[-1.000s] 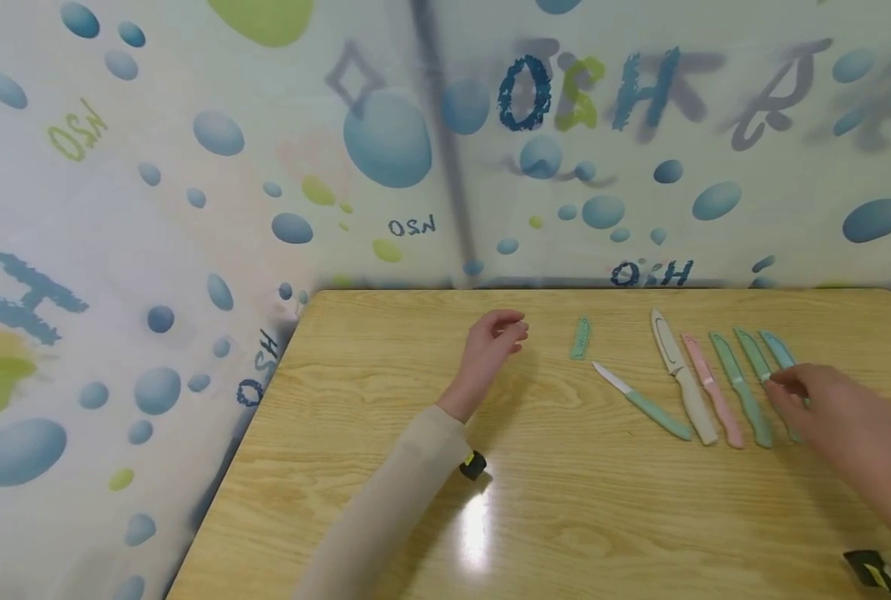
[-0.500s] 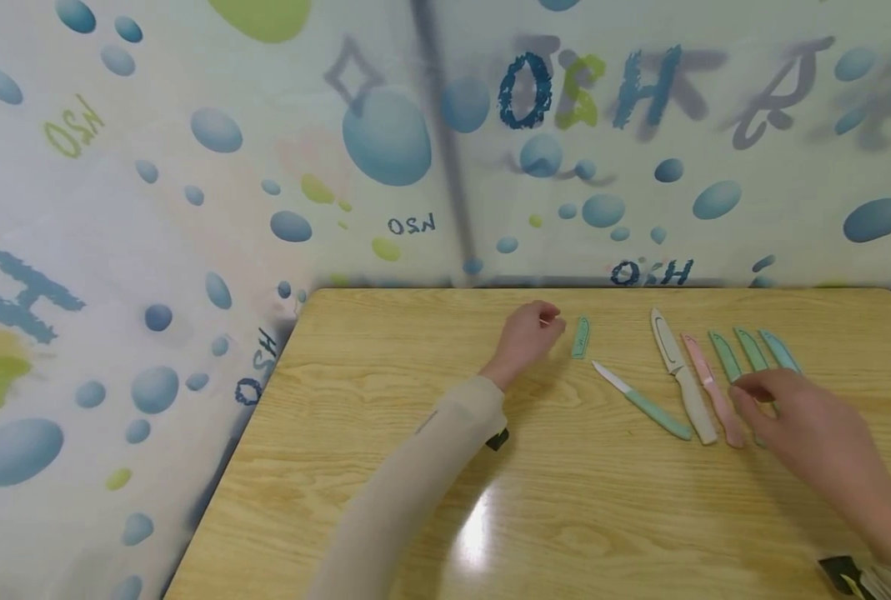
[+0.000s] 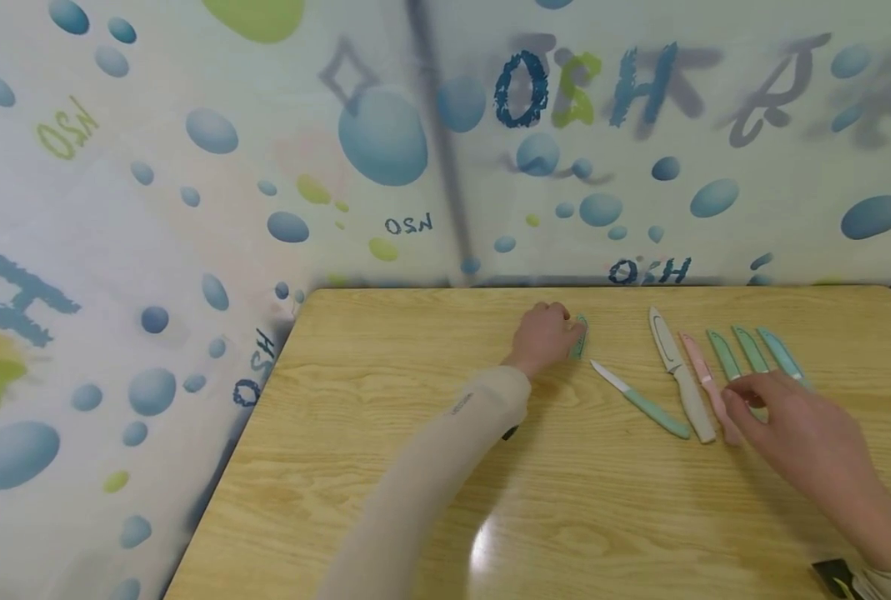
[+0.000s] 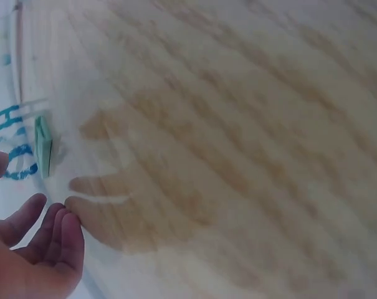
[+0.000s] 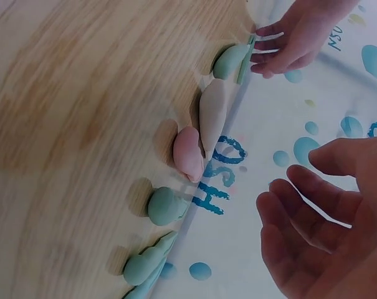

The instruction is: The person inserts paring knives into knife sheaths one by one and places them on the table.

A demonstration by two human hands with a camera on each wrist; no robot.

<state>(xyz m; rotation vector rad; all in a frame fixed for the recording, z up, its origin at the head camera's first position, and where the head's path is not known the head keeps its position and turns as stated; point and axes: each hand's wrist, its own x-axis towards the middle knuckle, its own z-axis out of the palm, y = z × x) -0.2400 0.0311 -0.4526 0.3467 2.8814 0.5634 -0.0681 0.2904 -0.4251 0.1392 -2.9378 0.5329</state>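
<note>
My left hand (image 3: 541,342) reaches to a small green blade sheath (image 3: 582,332) near the table's far side. Its fingertips overlap the sheath in the head view, while the left wrist view shows loosely bent fingers apart from the sheath (image 4: 43,147). Just right of it lies a bare-bladed paring knife with a green handle (image 3: 653,412). Over the handles of the right-hand knives hovers my right hand (image 3: 808,429), fingers loosely bent, holding nothing. It partly hides two green sheathed knives (image 3: 724,353) and a light blue one (image 3: 784,353).
A cream knife (image 3: 691,400) in a pale sheath and a pink knife (image 3: 703,367) lie side by side in the middle of the row. The wooden table (image 3: 385,350) meets a wall (image 3: 445,192) printed with blue drops at its far edge.
My left hand has moved right and up to the green sheath. The right hand has shifted a little left, away from the rightmost knives. The knives and sheath stay where they were.
</note>
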